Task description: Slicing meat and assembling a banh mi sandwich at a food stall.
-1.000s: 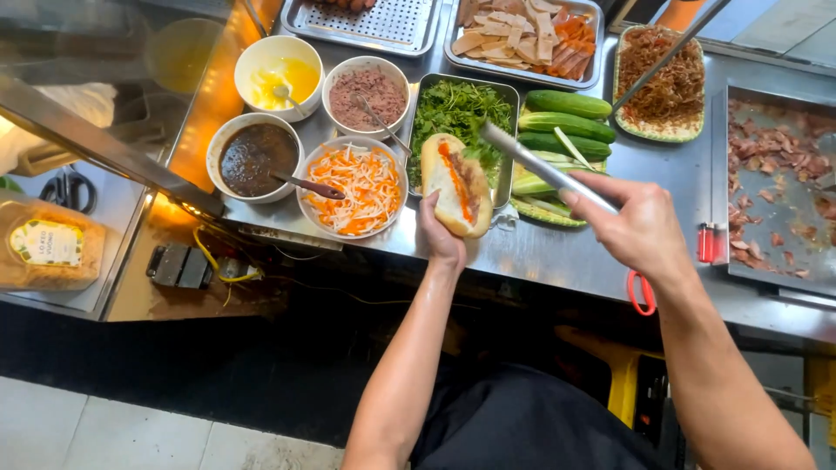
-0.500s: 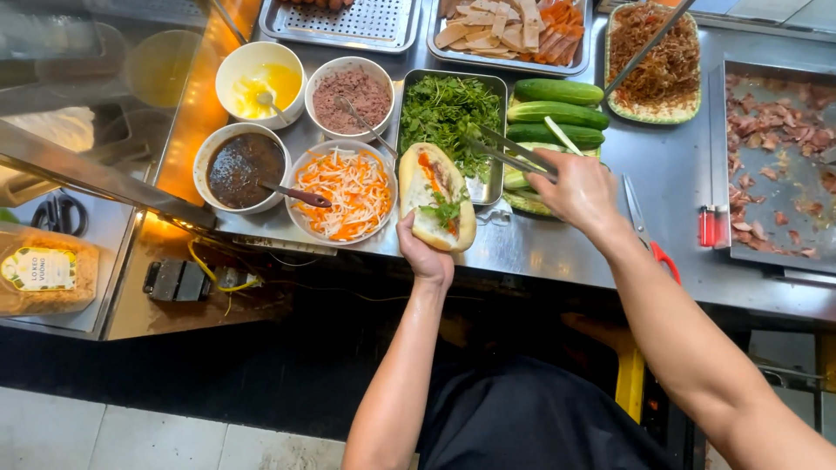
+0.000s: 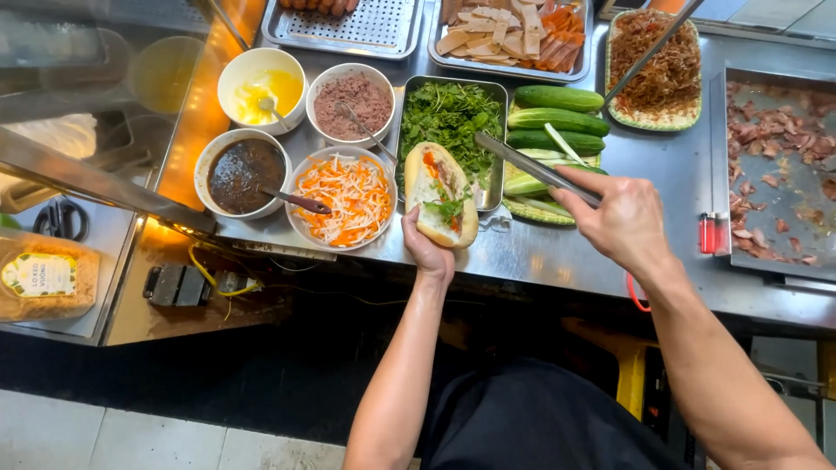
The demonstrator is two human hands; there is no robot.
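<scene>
Left to right: dark sauce bowl (image 3: 242,172), shredded carrot-radish bowl (image 3: 344,197), then left hand (image 3: 424,246) closed under split bread roll (image 3: 441,193), held above counter edge (image 3: 557,261) by herb tray (image 3: 451,122); right hand (image 3: 620,219) pinches metal tongs (image 3: 535,168), tips nearly shut over herbs, gripping nothing visible; cucumbers (image 3: 557,117) behind

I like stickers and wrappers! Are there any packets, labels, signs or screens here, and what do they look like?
Clear bag: far left on the lower shelf, soft and lumpy, holding something golden-brown.
Label: on the front of that bag, rounded, pale yellow-white with a green edge and small dark print.
No signs or screens show anywhere.
</scene>
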